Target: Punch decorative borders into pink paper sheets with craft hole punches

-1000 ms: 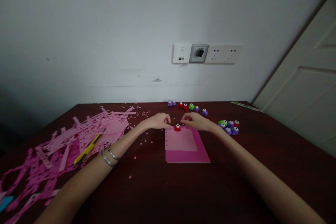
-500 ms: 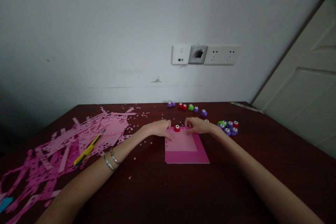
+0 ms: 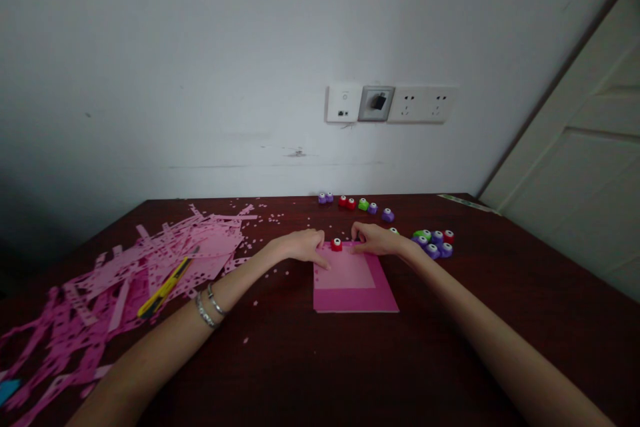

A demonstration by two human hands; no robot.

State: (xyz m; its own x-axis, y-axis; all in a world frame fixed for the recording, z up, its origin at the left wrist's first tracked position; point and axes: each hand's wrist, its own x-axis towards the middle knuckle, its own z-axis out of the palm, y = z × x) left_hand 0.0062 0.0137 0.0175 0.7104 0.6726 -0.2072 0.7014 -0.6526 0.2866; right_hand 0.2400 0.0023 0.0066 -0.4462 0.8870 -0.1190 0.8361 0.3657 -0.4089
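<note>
A sheet of light pink paper (image 3: pixel 350 275) lies over a darker magenta stack of paper (image 3: pixel 356 301) on the table. At its far edge sits a small red craft punch (image 3: pixel 337 245) with a white and black top. My left hand (image 3: pixel 304 246) is closed on the light sheet's left side, its thumb lying on top and its other fingers curled at the edge. My right hand (image 3: pixel 374 239) grips the same sheet near its far right corner, fingers bent. The punch stands between my two hands, touched by neither as far as I can see.
To the left spreads a heap of punched pink paper strips (image 3: pixel 185 247), with a yellow utility knife (image 3: pixel 165 288) on it. Several craft punches (image 3: pixel 433 250) cluster at right; more punches (image 3: pixel 363 204) line the back by the wall. Tiny paper cutouts (image 3: pixel 273 218) are scattered about.
Hardly anything differs. Both hands stay on the paper beside the red punch, and the whole view has shifted very slightly.
</note>
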